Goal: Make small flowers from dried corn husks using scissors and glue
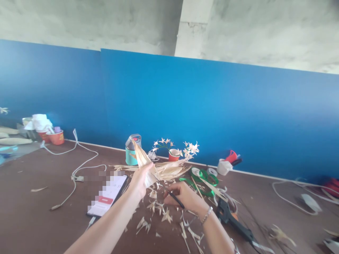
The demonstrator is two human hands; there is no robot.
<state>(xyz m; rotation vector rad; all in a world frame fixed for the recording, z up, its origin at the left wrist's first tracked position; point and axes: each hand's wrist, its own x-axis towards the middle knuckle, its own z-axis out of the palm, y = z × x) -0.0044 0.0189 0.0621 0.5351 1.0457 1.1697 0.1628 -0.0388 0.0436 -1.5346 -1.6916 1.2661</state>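
Note:
Pinched in my left hand (140, 179) is a pale, dried corn husk (142, 157), its pointed end sticking up. My right hand (186, 195) has its fingers closed round black-handled scissors (176, 198), whose tip reaches the lower edge of the husk. Whether the blades are apart is too small to tell. Below the hands lie small husk flowers (166, 216) and cut scraps (143, 224). Behind them is a pile of husks (172, 170).
A phone (109, 195) lies left of my forearm. A glue gun (233, 220) and green ribbon (212, 178) are at right. Against the blue partition (212, 106) stand a teal jar (130, 156), a red cup (174, 156) with husk flowers and a white cup (224, 167).

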